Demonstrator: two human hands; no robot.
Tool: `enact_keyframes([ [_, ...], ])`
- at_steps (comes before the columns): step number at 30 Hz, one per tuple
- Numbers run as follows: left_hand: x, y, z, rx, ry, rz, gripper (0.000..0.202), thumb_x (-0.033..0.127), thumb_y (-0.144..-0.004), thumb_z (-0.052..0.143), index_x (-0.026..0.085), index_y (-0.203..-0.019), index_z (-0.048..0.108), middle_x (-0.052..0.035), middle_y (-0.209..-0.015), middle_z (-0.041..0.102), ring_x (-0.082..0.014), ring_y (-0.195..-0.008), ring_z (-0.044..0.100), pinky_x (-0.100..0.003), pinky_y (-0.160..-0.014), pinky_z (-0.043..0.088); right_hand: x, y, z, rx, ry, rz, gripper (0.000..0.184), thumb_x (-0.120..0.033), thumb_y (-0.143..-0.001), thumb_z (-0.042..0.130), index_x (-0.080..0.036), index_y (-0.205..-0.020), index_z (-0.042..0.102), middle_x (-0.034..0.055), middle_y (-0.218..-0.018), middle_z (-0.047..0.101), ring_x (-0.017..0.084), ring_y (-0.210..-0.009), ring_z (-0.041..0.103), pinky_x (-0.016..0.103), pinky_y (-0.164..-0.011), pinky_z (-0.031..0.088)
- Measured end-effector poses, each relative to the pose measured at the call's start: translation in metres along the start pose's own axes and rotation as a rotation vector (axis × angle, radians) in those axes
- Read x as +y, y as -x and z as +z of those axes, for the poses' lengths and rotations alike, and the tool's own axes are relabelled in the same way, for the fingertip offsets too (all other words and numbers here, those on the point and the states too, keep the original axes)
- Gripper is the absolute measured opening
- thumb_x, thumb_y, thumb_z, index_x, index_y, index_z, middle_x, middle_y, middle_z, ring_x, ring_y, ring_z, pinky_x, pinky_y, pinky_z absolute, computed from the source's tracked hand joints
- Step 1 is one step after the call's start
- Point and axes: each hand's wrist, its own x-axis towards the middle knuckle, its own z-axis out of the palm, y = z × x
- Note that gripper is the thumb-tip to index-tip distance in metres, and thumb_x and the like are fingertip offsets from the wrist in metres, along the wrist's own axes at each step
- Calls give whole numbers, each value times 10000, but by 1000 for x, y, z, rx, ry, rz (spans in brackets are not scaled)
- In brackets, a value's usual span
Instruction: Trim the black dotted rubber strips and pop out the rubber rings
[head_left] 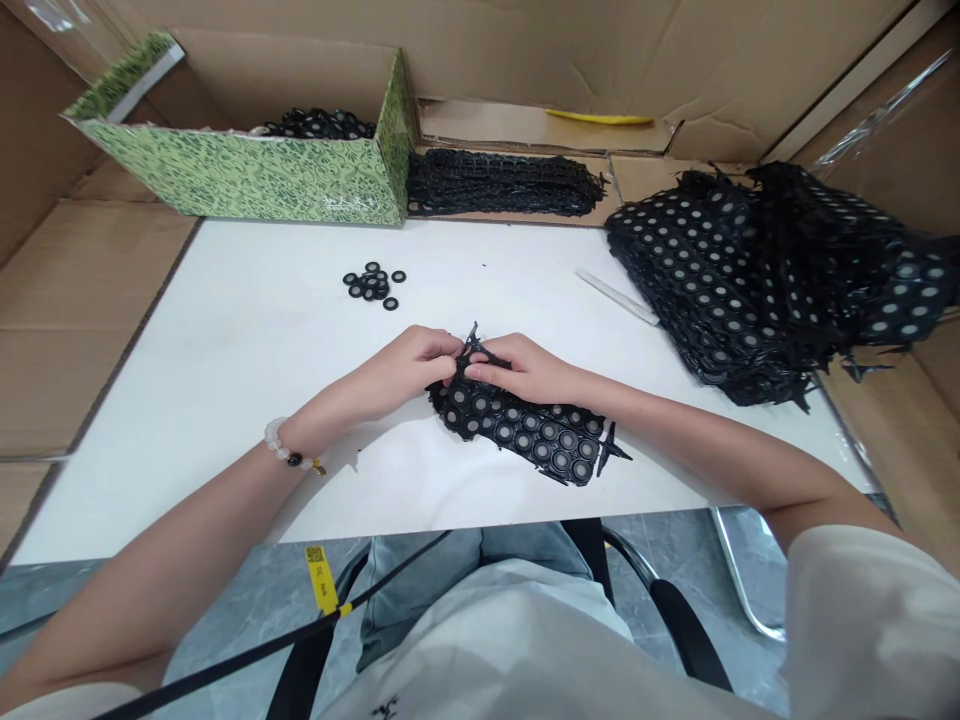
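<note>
Several loose rings (pixel 373 284) beyond both hands.

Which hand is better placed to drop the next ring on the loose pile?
Probably left: the left hand holds the sheet on the side nearer the ring pile; the right hand is farther.

Sheet (pixel 525 425): black rubber, matt, pale glossy discs.
Surface (pixel 247 350): white, smooth, matt.
Box (pixel 247 180), behind sheet: green printed cardboard.
</note>
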Motion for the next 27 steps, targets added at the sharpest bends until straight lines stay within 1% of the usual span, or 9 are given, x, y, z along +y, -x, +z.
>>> enact_keyframes([
  [3, 2, -1, 1, 16, -24, -5, 145, 254, -729, 472, 187, -604, 444, 30, -600, 424, -131, -605, 395, -282, -577, 295, 0, 0, 0, 14, -15, 3, 354, -484, -998, 483, -186, -851, 608, 10, -788, 636, 165, -757, 558, 297, -793, 445],
  [6, 5, -1, 3, 112, -114, 7, 190, 278, -753, 472, 192, -591, 422, 25, -586, 426, -132, -587, 401, -288, -574, 293, -1, -1, 0, 84, -83, 34, 329, -478, -958, 536, -192, -798, 562, -5, -745, 574, 161, -741, 516, 295, -769, 436],
  [8, 7, 0, 4, 202, -234, 47, 202, 296, -775, 490, 188, -606, 466, 7, -617, 489, -141, -604, 448, -293, -599, 331, -2, -1, 1, 132, -149, 70, 287, -448, -928, 568, -193, -797, 553, -8, -741, 557, 163, -748, 510, 299, -776, 435],
  [10, 9, 2, 5, 268, -353, 107, 190, 303, -782, 511, 184, -634, 513, -18, -665, 550, -161, -642, 505, -303, -634, 372, -3, -2, 2, 157, -207, 91, 238, -416, -907, 581, -190, -834, 577, -2, -777, 584, 170, -780, 530, 306, -807, 437],
  [13, 10, 6, 7, 333, -466, 193, 186, 297, -791, 522, 195, -638, 501, -31, -652, 550, -184, -663, 530, -317, -645, 393, -5, -2, 4, 185, -260, 87, 223, -407, -894, 583, -187, -857, 597, 9, -831, 618, 177, -827, 556, 312, -849, 436],
  [15, 9, 7, 7, 357, -532, 240, 203, 293, -809, 522, 206, -632, 474, -33, -625, 542, -196, -665, 526, -329, -649, 397, -6, -3, 5, 208, -279, 79, 210, -392, -886, 582, -185, -846, 587, 6, -833, 614, 175, -837, 558, 312, -869, 432],
  [19, 6, 5, 8, 348, -640, 305, 232, 292, -839, 520, 219, -636, 434, -36, -602, 554, -203, -650, 511, -355, -669, 404, -7, -4, 6, 243, -286, 88, 145, -332, -851, 575, -194, -811, 556, -7, -813, 602, 171, -832, 548, 311, -878, 429],
  [25, 1, 2, 10, 274, -699, 381, 233, 286, -876, 494, 224, -661, 427, -33, -605, 534, -194, -620, 479, -347, -640, 407, -8, -3, 7, 245, -273, 139, 129, -298, -798, 567, -194, -731, 531, -30, -721, 529, 152, -750, 485, 288, -783, 401],
  [27, 1, 1, 11, 241, -705, 389, 232, 272, -880, 485, 226, -660, 428, -32, -604, 527, -194, -621, 470, -339, -627, 402, -9, -2, 8, 241, -280, 154, 121, -290, -785, 568, -192, -723, 533, -35, -709, 525, 147, -740, 481, 283, -770, 392],
])
